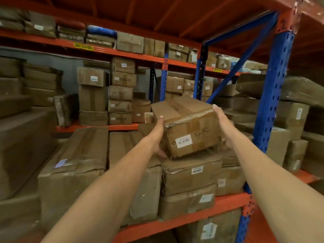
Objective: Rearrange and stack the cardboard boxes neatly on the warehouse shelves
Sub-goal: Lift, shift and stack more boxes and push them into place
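A taped cardboard box with a white label and handwritten marking sits tilted on top of a two-box stack on the shelf. My left hand grips its left side and lower corner. My right hand presses flat against its right side, fingertips at the top edge. The box's rear end points up and away from me. Both my forearms reach in from the bottom of the view.
Long flat boxes lie to the left on the same shelf. An orange shelf beam runs along the front. A blue upright with a diagonal brace stands close on the right. More box stacks fill the racks behind.
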A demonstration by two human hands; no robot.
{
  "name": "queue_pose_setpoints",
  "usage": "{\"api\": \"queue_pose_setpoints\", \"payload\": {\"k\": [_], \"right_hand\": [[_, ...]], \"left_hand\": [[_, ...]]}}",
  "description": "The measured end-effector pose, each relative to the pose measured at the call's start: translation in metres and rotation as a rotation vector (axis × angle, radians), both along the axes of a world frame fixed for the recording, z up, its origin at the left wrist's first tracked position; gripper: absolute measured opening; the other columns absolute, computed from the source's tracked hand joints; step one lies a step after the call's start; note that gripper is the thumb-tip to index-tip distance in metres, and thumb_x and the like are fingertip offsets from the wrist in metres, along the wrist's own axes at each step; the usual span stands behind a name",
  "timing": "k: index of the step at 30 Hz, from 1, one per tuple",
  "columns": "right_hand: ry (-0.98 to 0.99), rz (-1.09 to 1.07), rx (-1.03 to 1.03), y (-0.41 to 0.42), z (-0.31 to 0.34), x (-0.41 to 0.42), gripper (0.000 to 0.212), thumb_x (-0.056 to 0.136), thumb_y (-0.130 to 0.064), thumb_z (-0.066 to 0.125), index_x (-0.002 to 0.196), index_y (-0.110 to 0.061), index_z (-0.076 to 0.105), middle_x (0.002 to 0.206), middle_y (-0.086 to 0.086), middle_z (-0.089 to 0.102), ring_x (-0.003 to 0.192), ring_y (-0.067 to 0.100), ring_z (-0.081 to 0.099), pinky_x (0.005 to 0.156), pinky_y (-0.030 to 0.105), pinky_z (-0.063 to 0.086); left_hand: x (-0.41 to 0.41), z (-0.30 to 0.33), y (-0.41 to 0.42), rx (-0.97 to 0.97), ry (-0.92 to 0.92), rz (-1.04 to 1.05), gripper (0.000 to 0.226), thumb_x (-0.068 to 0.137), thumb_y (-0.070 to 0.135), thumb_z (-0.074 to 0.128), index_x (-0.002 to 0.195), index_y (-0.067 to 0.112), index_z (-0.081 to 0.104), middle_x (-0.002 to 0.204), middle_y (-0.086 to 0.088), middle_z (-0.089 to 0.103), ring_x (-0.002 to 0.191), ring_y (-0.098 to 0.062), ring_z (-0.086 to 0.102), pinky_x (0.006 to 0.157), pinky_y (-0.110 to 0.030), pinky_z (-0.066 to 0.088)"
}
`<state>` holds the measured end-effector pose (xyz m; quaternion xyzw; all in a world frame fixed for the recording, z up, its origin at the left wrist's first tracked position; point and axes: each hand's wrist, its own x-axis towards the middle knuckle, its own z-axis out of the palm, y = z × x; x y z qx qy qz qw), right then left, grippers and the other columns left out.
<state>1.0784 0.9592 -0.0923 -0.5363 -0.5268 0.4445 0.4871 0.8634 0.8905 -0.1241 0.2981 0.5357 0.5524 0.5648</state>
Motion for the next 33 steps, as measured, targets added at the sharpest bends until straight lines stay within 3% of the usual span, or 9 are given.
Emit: {"api": "queue_pose_setpoints", "payload": {"k": [6,11,13,15,16,20,23,27,33], "right_hand": [[-0.002,0.031,-0.121,0.028,0.005,-0.013,0.123,0.068,-0.091,0.065,0.167,-0.030,0.024,0.170,0.017,0.030,0.153,0.050,0.027,0.118,0.077,0.018],[0.186,0.080,-0.142,0.018,-0.005,-0.022,0.095,0.071,-0.076,0.071,0.152,-0.034,0.045,0.136,0.015,0.060,0.123,0.040,0.055,0.094,0.064,0.046],[0.242,0.052,-0.114,0.012,-0.009,-0.026,0.095,0.061,-0.077,0.071,0.144,-0.035,0.051,0.123,0.011,0.066,0.111,0.036,0.060,0.080,0.055,0.050],[0.306,-0.004,-0.082,0.012,-0.013,-0.026,0.105,0.048,-0.078,0.074,0.142,-0.035,0.052,0.123,0.009,0.067,0.109,0.035,0.062,0.086,0.055,0.050],[0.352,-0.026,-0.068,0.015,-0.016,-0.026,0.106,0.045,-0.077,0.075,0.140,-0.036,0.054,0.125,0.008,0.068,0.110,0.034,0.063,0.090,0.057,0.049],[0.434,0.009,-0.043,-0.011,-0.019,-0.045,0.085,0.052,-0.070,0.072,0.131,-0.041,0.061,0.126,0.004,0.068,0.113,0.031,0.062,0.097,0.061,0.047],[0.475,0.080,-0.077,-0.032,-0.011,-0.076,0.066,0.065,-0.068,0.069,0.125,-0.040,0.062,0.120,0.002,0.068,0.111,0.030,0.060,0.097,0.062,0.045],[0.545,0.170,-0.145,-0.060,-0.001,-0.135,0.073,0.062,-0.072,0.068,0.124,-0.034,0.064,0.118,0.005,0.071,0.108,0.034,0.061,0.094,0.063,0.046],[0.607,0.348,-0.307,-0.114,-0.007,-0.241,0.083,0.052,-0.074,0.070,0.125,-0.034,0.063,0.119,0.009,0.070,0.105,0.039,0.061,0.083,0.064,0.048]], "left_hand": [[0.010,-0.010,0.014,-0.030,-0.186,0.035,0.113,0.068,0.088,0.062,0.153,0.017,0.041,0.144,-0.018,0.056,0.141,-0.043,0.041,0.120,-0.068,0.020],[0.018,-0.015,0.026,0.005,-0.204,0.035,0.099,0.067,0.082,0.066,0.142,0.018,0.054,0.100,-0.016,0.065,0.134,-0.039,0.049,0.121,-0.064,0.015],[0.022,-0.019,0.026,0.052,-0.208,0.044,0.096,0.060,0.076,0.074,0.138,0.022,0.057,0.111,-0.014,0.071,0.118,-0.035,0.062,0.106,-0.059,0.044],[0.026,-0.023,0.026,0.124,-0.265,0.097,0.099,0.051,0.068,0.085,0.138,0.029,0.057,0.119,-0.011,0.074,0.104,-0.031,0.072,0.073,-0.050,0.063],[0.026,-0.027,0.028,0.152,-0.280,0.128,0.105,0.045,0.065,0.091,0.139,0.033,0.057,0.120,-0.011,0.074,0.102,-0.032,0.074,0.071,-0.052,0.064],[0.002,-0.033,0.050,0.246,-0.272,0.284,0.105,0.024,0.070,0.094,0.123,0.048,0.066,0.131,-0.010,0.065,0.107,-0.037,0.070,0.082,-0.059,0.061],[-0.027,-0.004,0.017,0.312,-0.153,0.333,0.093,0.032,0.070,0.091,0.118,0.042,0.068,0.132,-0.013,0.060,0.109,-0.040,0.067,0.077,-0.056,0.062],[-0.077,0.036,-0.053,0.409,-0.031,0.403,0.085,0.052,0.057,0.083,0.127,0.023,0.062,0.123,-0.015,0.064,0.098,-0.035,0.072,0.070,-0.049,0.065],[-0.188,0.035,-0.109,0.375,0.024,0.616,0.101,0.042,0.062,0.086,0.131,0.022,0.059,0.126,-0.015,0.065,0.098,-0.039,0.072,0.072,-0.056,0.063]]}}
